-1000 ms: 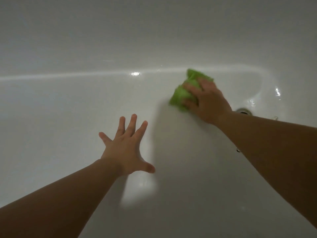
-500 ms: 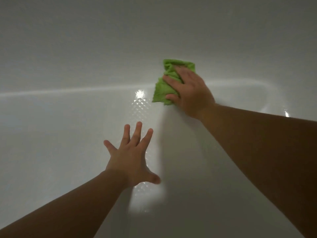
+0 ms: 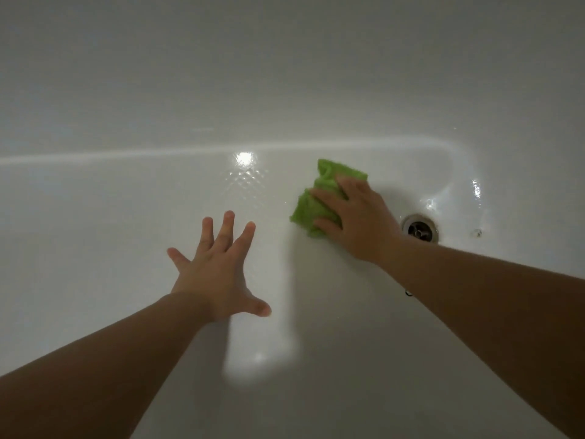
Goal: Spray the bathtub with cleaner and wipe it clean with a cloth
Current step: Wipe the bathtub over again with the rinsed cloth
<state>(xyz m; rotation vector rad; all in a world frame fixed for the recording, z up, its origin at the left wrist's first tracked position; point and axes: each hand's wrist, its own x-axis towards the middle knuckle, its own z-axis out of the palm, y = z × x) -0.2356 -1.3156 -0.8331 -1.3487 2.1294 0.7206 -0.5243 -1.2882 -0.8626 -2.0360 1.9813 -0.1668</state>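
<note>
The white bathtub (image 3: 126,217) fills the view, its floor wet and shiny. A crumpled green cloth (image 3: 311,205) lies on the tub floor just left of the drain. My right hand (image 3: 357,217) presses flat on the cloth with straight fingers, covering its right part. My left hand (image 3: 218,267) rests on the tub floor to the left, fingers spread wide, holding nothing. No spray bottle is in view.
A round metal drain (image 3: 420,231) sits right of my right hand. The tub's far wall (image 3: 285,74) rises behind the floor's curved edge. A small dark speck (image 3: 476,232) lies right of the drain.
My right hand slid the cloth down from the far wall back onto the tub floor near the drain. The left hand stayed planted with fingers spread.
</note>
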